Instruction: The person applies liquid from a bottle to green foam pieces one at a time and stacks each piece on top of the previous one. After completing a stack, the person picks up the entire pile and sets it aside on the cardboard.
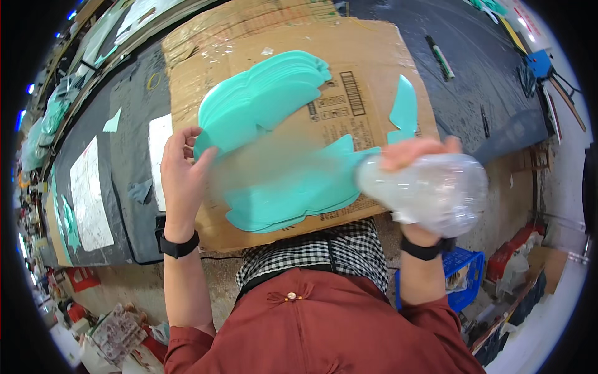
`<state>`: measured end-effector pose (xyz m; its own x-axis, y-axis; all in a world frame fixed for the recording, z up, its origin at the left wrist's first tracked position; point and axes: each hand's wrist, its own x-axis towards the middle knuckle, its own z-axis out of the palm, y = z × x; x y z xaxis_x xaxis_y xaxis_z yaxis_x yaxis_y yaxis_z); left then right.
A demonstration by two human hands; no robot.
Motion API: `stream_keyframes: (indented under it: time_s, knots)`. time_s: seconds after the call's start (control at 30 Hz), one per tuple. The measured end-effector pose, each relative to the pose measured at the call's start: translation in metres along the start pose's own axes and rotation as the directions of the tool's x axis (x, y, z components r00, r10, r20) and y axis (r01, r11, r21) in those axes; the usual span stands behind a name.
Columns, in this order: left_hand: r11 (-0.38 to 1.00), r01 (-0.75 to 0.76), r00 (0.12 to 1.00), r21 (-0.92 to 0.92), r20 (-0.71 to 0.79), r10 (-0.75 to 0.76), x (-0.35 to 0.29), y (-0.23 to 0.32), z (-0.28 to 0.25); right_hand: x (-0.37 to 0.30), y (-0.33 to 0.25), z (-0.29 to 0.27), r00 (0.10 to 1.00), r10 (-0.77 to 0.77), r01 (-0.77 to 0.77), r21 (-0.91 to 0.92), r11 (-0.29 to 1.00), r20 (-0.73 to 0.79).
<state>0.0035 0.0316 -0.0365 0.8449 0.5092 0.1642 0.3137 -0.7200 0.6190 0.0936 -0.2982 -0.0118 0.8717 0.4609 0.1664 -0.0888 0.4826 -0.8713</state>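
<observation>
My right hand (pixel 420 153), partly blurred, grips a roll of clear plastic film (pixel 451 190) over the right side of the cardboard. A hazy translucent strip of film (pixel 274 163) stretches left from the roll towards my left hand (pixel 182 165). That hand's fingers curl round the left end of a thick stack of teal cut pieces (pixel 255 93), thumb on the near side; whether it also pins the film I cannot tell. Nearer me lies a second stack of teal pieces (pixel 299 199), partly behind the film. A single curved teal piece (pixel 403 106) rests farther right.
Flattened cardboard (pixel 380 56) covers the middle of a dark table (pixel 461 100). A marker (pixel 440 57) lies on the far right, white sheets (pixel 92 193) and teal scraps (pixel 70 224) on the left. A blue crate (pixel 467 280) stands below at the right.
</observation>
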Motion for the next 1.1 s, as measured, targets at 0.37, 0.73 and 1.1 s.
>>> stream_keyframes:
  time_s: [0.37, 0.73, 1.1]
  knots:
    - [0.523, 0.494, 0.859, -0.695, 0.485, -0.166, -0.089, 0.024, -0.02, -0.01, -0.04, -0.023, 0.975, -0.159, 0.196, 0.275, 0.941, -0.153]
    - [0.981, -0.176, 0.982, 0.076, 0.085, 0.17, -0.112, 0.013, 0.003, 0.021, 0.038, 0.086, 0.947, 0.279, -0.294, 0.081, 0.952, 0.159]
    - [0.966, -0.257, 0.966, -0.001, 0.013, 0.257, -0.141, -0.001, -0.025, 0.024, 0.07, 0.145, 0.904, 0.311, -0.304, -0.071, 0.95, 0.295]
